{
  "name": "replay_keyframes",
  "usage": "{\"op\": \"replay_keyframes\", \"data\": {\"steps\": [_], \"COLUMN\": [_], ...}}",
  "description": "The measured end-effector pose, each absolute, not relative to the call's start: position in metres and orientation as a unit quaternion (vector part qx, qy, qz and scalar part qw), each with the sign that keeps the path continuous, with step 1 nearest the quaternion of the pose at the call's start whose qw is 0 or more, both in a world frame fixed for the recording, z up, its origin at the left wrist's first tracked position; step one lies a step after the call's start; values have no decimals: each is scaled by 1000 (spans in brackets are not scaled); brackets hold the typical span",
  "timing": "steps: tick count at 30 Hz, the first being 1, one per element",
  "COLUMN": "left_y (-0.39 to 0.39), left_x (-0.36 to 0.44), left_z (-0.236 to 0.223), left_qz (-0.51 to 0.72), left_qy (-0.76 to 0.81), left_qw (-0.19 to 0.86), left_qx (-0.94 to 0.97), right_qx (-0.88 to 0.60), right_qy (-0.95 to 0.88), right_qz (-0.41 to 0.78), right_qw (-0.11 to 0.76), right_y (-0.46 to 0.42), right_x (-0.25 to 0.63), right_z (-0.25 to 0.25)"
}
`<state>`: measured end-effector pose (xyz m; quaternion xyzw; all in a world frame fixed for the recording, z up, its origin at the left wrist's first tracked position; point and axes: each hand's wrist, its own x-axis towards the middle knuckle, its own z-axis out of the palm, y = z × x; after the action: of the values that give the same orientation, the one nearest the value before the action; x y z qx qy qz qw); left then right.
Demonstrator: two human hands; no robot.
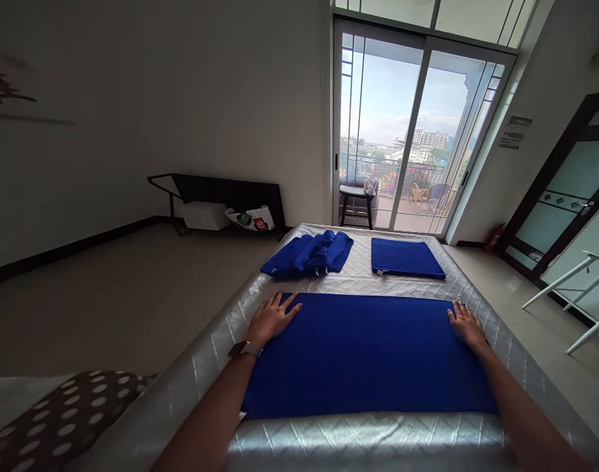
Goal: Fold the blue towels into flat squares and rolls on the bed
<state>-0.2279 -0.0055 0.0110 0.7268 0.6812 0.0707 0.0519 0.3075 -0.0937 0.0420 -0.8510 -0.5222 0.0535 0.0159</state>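
Note:
A blue cloth (pixel 373 354) lies spread flat across the near part of a silvery quilted mattress (pixel 363 436). On its far left corner rests my left hand (pixel 270 318), fingers spread, with a band on the wrist. My right hand (pixel 467 324) lies flat at the far right corner, fingers stretched out. Neither hand grips the fabric. Beyond the cloth, a folded blue cloth (pixel 407 257) sits on the right with a small white tag at its near edge. To its left is a rumpled pile of blue cloths (pixel 309 254).
A black bench (pixel 231 196) holding a white box (pixel 204 215) and a printed bag (pixel 253 219) stands against the wall. Glass sliding doors (pixel 415 131) are beyond the mattress. Polka-dot fabric (pixel 68 419) lies at lower left; a white-legged table (pixel 569 288) stands right.

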Motion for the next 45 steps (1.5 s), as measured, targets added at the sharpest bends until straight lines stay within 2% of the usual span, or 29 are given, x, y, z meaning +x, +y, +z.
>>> {"op": "replay_keyframes", "data": {"steps": [5, 9, 14, 17, 21, 28, 32, 36, 45], "left_y": [-5, -6, -6, -6, -4, -5, -5, -6, -7], "left_x": [-227, -226, -226, -227, -228, -229, -230, -228, -226], "left_z": [11, 13, 14, 12, 10, 10, 11, 14, 16], "left_qz": [69, 69, 64, 65, 64, 69, 63, 48, 36], "left_qy": [679, 678, 680, 677, 676, 676, 679, 687, 683], "left_qw": [43, 49, 51, 46, 44, 57, 52, 51, 36], "left_qx": [729, 730, 729, 732, 733, 732, 730, 723, 729], "right_qx": [-860, -800, -679, -649, -670, -784, -833, -838, -856], "right_qy": [-510, -597, -728, -752, -736, -620, -552, -544, -517], "right_qz": [14, -49, 41, 78, 76, 38, 34, 29, 9], "right_qw": [-4, 29, 86, 83, 57, 2, 5, 18, -20], "right_y": [-87, -77, -69, -68, -69, -85, -94, -96, -90], "right_x": [292, 229, 128, 106, 134, 263, 312, 318, 310], "right_z": [50, 56, 49, 43, 39, 42, 41, 37, 42]}}
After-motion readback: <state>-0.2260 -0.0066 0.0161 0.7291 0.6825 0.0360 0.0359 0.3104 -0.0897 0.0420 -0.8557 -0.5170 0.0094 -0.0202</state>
